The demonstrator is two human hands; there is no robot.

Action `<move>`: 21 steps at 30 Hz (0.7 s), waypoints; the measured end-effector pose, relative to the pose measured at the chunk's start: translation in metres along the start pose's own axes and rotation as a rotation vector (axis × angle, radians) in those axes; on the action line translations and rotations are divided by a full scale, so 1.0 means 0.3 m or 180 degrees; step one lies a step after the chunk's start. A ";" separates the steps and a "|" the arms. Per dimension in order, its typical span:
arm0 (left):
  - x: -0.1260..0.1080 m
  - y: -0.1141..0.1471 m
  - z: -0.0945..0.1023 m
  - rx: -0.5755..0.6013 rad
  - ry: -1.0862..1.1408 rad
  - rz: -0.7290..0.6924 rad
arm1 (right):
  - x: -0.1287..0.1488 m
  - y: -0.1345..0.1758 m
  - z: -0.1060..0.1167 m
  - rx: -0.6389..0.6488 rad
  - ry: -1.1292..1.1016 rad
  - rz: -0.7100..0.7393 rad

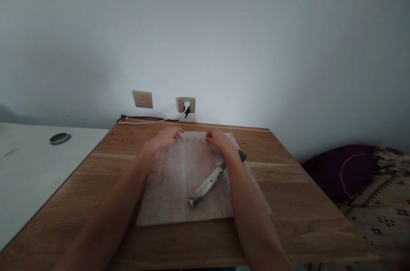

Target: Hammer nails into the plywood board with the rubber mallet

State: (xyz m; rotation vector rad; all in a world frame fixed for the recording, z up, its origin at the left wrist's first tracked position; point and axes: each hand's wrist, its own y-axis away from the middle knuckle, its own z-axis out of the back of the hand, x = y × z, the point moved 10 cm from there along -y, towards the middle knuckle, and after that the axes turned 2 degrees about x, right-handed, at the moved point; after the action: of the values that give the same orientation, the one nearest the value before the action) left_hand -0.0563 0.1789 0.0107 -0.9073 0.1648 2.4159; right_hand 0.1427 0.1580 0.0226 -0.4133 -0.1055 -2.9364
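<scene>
A pale wooden board lies on the wooden table. Several small upright nails stand in a row near its far edge. Just left of that row, my left hand is closed, its fingertips curled together; anything in them is too small to make out. On the row's right side, my right hand is pinched shut beside the last visible nail, and I cannot tell what it holds. A hammer with a worn white handle rests diagonally on the board. My right forearm hides part of it, with the dark head showing beyond.
The wooden table meets the wall at the back. A wall socket has plugs in it, and cables run along the back edge. On the left, a white table bears a dark round object. Patterned fabric lies at right.
</scene>
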 end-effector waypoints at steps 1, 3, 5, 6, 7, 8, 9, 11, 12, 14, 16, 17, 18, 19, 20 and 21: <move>-0.003 0.001 0.003 -0.0023 -0.0025 -0.0022 | 0.005 0.000 0.001 0.0001 0.0003 0.0020; -0.016 0.003 0.009 -0.0071 -0.0078 -0.0091 | 0.018 0.001 0.006 -0.0006 0.0005 0.0075; -0.036 0.004 0.011 -0.0115 -0.0088 -0.0178 | 0.037 0.000 0.015 -0.0031 -0.0001 0.0146; -0.045 0.004 0.009 -0.0129 -0.0078 -0.0211 | 0.048 -0.001 0.018 -0.0044 -0.0005 0.0182; -0.051 0.003 0.007 -0.0153 -0.0070 -0.0217 | 0.060 -0.002 0.020 -0.0052 -0.0011 0.0218; -0.054 0.001 0.004 -0.0176 -0.0074 -0.0199 | 0.073 -0.003 0.019 -0.0051 -0.0018 0.0249; -0.054 -0.002 -0.001 -0.0190 -0.0092 -0.0163 | 0.084 -0.005 0.015 -0.0043 -0.0024 0.0275; -0.052 -0.006 -0.015 -0.0169 -0.0160 -0.0095 | 0.102 -0.008 0.000 -0.0017 -0.0030 0.0308; -0.052 -0.008 -0.023 -0.0145 -0.0200 -0.0077 | 0.108 -0.010 -0.009 -0.0006 -0.0029 0.0316; -0.055 -0.008 -0.034 -0.0098 -0.0271 -0.0083 | 0.113 -0.013 -0.025 0.0007 -0.0024 0.0318; -0.062 -0.005 -0.035 -0.0112 -0.0340 -0.0112 | 0.115 -0.013 -0.033 0.0007 -0.0027 0.0327; -0.067 -0.004 -0.033 -0.0136 -0.0372 -0.0131 | 0.118 -0.011 -0.033 0.0004 -0.0035 0.0342; -0.073 -0.003 -0.031 -0.0168 -0.0397 -0.0153 | 0.122 -0.009 -0.030 -0.0003 -0.0047 0.0363; -0.080 -0.003 -0.028 -0.0210 -0.0407 -0.0168 | 0.128 -0.005 -0.025 -0.0014 -0.0062 0.0388; -0.085 -0.003 -0.022 -0.0281 -0.0387 -0.0172 | 0.135 -0.001 -0.017 -0.0031 -0.0080 0.0412; -0.089 -0.004 -0.013 -0.0379 -0.0323 -0.0160 | 0.144 0.003 -0.009 -0.0051 -0.0098 0.0433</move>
State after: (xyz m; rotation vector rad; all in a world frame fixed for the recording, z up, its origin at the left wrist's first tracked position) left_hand -0.0371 0.1667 0.0249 -0.8277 -0.0394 2.4391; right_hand 0.1013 0.1499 0.0322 -0.4497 -0.0556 -2.7996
